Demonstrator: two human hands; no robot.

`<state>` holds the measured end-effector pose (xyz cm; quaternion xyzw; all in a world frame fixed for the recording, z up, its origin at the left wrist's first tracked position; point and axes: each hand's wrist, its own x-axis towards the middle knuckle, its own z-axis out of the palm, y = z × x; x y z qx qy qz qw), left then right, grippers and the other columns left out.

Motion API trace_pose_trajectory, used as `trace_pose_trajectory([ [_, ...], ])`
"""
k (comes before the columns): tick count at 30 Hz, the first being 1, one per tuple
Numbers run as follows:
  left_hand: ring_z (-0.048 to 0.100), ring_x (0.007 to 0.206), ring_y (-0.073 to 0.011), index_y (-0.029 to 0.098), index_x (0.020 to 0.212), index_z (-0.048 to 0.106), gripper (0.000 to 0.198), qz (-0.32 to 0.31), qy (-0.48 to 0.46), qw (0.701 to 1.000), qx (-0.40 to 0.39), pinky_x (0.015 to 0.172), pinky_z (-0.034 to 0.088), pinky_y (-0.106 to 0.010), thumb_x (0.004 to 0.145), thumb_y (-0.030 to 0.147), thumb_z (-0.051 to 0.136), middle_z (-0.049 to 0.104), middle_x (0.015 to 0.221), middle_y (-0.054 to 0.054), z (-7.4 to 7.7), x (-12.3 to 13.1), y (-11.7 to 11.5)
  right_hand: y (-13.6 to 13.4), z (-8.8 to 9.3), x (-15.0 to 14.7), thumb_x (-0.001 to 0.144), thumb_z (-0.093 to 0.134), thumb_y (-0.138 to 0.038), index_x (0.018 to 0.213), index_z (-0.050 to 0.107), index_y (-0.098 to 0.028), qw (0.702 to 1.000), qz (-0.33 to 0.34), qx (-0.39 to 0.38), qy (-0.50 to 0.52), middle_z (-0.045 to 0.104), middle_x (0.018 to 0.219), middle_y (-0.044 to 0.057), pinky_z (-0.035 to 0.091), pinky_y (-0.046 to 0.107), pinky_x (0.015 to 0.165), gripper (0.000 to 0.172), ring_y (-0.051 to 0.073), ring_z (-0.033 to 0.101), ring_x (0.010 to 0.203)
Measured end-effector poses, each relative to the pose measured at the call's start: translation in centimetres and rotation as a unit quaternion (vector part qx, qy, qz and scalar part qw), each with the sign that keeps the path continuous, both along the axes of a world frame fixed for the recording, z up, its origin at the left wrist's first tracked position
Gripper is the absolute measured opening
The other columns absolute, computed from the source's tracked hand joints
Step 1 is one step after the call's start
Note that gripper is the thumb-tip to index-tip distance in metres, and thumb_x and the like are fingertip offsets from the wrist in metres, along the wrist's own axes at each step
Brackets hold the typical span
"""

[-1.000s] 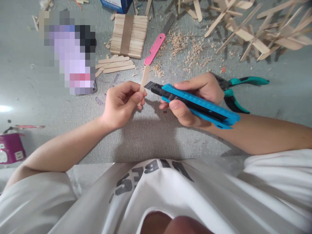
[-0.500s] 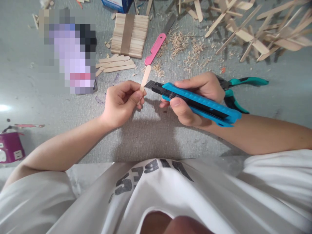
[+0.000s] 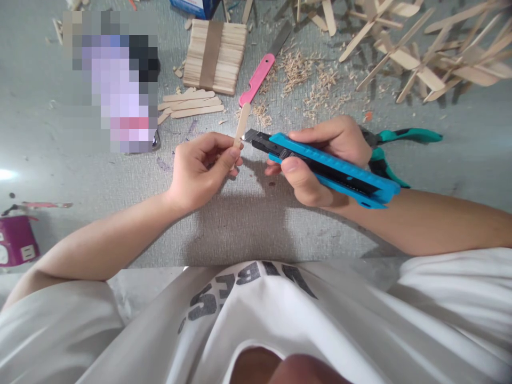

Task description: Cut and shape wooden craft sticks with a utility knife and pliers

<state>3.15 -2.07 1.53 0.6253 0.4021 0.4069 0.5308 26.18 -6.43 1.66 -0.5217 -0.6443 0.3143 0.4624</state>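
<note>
Between the thumb and fingers of my left hand (image 3: 206, 170) a wooden craft stick (image 3: 242, 121) is pinched, its rounded end pointing up and away from me. My fingers hide its lower end. My right hand (image 3: 328, 160) is closed around a blue utility knife (image 3: 334, 169). The knife's dark blade is out and points left, its tip right beside the stick's right edge; whether it touches, I cannot tell. Past the stick lies a pink-handled knife (image 3: 258, 79) with a grey blade.
A banded bundle of craft sticks (image 3: 232, 56) and loose sticks (image 3: 196, 106) lie beyond my left hand. Wood shavings (image 3: 298, 72) are scattered farther back. Assembled stick shapes (image 3: 420, 64) stand at the far right. Teal-handled pliers (image 3: 408, 134) lie behind my right hand, a purple box (image 3: 18, 242) at left.
The blade tip has shifted slightly up and right along the stick's edge. Both hands have moved very little, and each keeps its hold.
</note>
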Motion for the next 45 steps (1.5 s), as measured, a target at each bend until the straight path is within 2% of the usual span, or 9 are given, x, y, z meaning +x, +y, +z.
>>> trace_pose_trajectory([
  [3, 0.075, 0.061, -0.0129, 0.021, 0.092, 0.073, 0.038, -0.002, 0.003, 1.0, 0.012, 0.058, 0.065, -0.025, 0.102, 0.057, 0.077, 0.078, 0.079, -0.003, -0.2, 0.0, 0.1, 0.4, -0.5, -0.1, 0.095, 0.078, -0.063, 0.122, 0.068, -0.039, 0.998, 0.028, 0.01, 0.056, 0.084, 0.094, 0.0, 0.068, 0.044, 0.055, 0.038, 0.027, 0.08, 0.069],
  [8, 0.075, 0.062, -0.0127, 0.021, 0.095, 0.074, 0.036, 0.002, 0.016, 1.0, 0.022, 0.058, 0.065, -0.024, 0.103, 0.056, 0.076, 0.078, 0.08, -0.002, -0.4, -0.1, 0.3, 0.7, -0.9, -0.6, 0.092, 0.087, -0.033, 0.115, 0.075, -0.032, 0.979, 0.075, 0.103, 0.161, 0.085, 0.09, -0.002, 0.065, 0.033, 0.047, 0.026, 0.02, 0.079, 0.059],
  [12, 0.076, 0.062, -0.0131, 0.021, 0.095, 0.074, 0.036, -0.004, 0.003, 1.0, 0.018, 0.058, 0.065, -0.025, 0.102, 0.056, 0.078, 0.078, 0.08, -0.002, -0.5, -0.1, 0.3, 0.7, -1.0, -0.7, 0.086, 0.094, -0.048, 0.113, 0.074, -0.035, 0.987, 0.009, 0.069, 0.148, 0.085, 0.092, 0.0, 0.066, 0.042, 0.052, 0.036, 0.024, 0.077, 0.062],
  [16, 0.076, 0.063, -0.0136, 0.021, 0.094, 0.074, 0.036, -0.004, -0.002, 1.0, 0.007, 0.059, 0.066, -0.026, 0.099, 0.056, 0.082, 0.079, 0.08, -0.003, -0.4, -0.1, 0.3, 0.6, -1.1, -0.3, 0.083, 0.095, -0.056, 0.114, 0.074, -0.038, 0.992, 0.001, 0.029, 0.122, 0.083, 0.091, 0.001, 0.066, 0.049, 0.058, 0.042, 0.029, 0.078, 0.069],
  [25, 0.076, 0.064, -0.0139, 0.021, 0.095, 0.076, 0.027, -0.002, -0.006, 1.0, -0.004, 0.058, 0.063, -0.026, 0.097, 0.047, 0.085, 0.08, 0.082, -0.003, -0.3, -0.1, 0.2, 0.8, -0.5, -0.2, 0.095, 0.084, -0.039, 0.115, 0.074, -0.032, 0.986, 0.067, 0.063, 0.138, 0.083, 0.087, -0.001, 0.063, 0.037, 0.048, 0.023, 0.021, 0.077, 0.061],
  [29, 0.076, 0.067, -0.0137, 0.02, 0.098, 0.077, 0.025, -0.006, -0.015, 1.0, -0.01, 0.06, 0.062, -0.026, 0.097, 0.044, 0.085, 0.079, 0.083, -0.003, -0.4, -0.2, 0.3, 0.7, -0.6, 0.0, 0.097, 0.084, -0.044, 0.115, 0.074, -0.033, 0.991, 0.067, 0.038, 0.11, 0.082, 0.089, 0.002, 0.063, 0.041, 0.049, 0.024, 0.023, 0.078, 0.064],
  [36, 0.072, 0.066, -0.0137, 0.023, 0.098, 0.074, 0.031, -0.002, -0.006, 1.0, -0.006, 0.059, 0.059, -0.028, 0.095, 0.05, 0.087, 0.075, 0.084, -0.002, -0.6, -0.1, 0.1, 1.0, -0.5, -0.7, 0.097, 0.082, -0.042, 0.115, 0.074, -0.035, 0.989, 0.038, 0.086, 0.116, 0.081, 0.077, -0.001, 0.061, 0.04, 0.051, 0.022, 0.021, 0.075, 0.058],
  [41, 0.065, 0.066, -0.0137, 0.022, 0.104, 0.076, 0.015, -0.011, 0.108, 0.992, 0.067, 0.061, 0.053, -0.03, 0.104, 0.036, 0.072, 0.074, 0.08, -0.002, 0.0, -0.6, 0.0, 1.0, -0.6, -0.4, 0.096, 0.082, -0.052, 0.113, 0.075, -0.035, 0.99, -0.012, 0.099, 0.1, 0.082, 0.083, -0.002, 0.058, 0.042, 0.051, 0.025, 0.022, 0.072, 0.059],
  [45, 0.067, 0.075, -0.0186, 0.02, 0.098, 0.077, 0.021, -0.063, 0.243, 0.953, 0.168, 0.067, 0.05, -0.036, 0.104, 0.023, 0.057, 0.077, 0.086, -0.006, 1.0, -1.1, 0.2, 0.5, -0.6, 0.5, 0.096, 0.082, -0.056, 0.114, 0.076, -0.039, 0.994, -0.031, 0.081, 0.073, 0.082, 0.091, 0.0, 0.061, 0.045, 0.059, 0.026, 0.025, 0.074, 0.067],
])
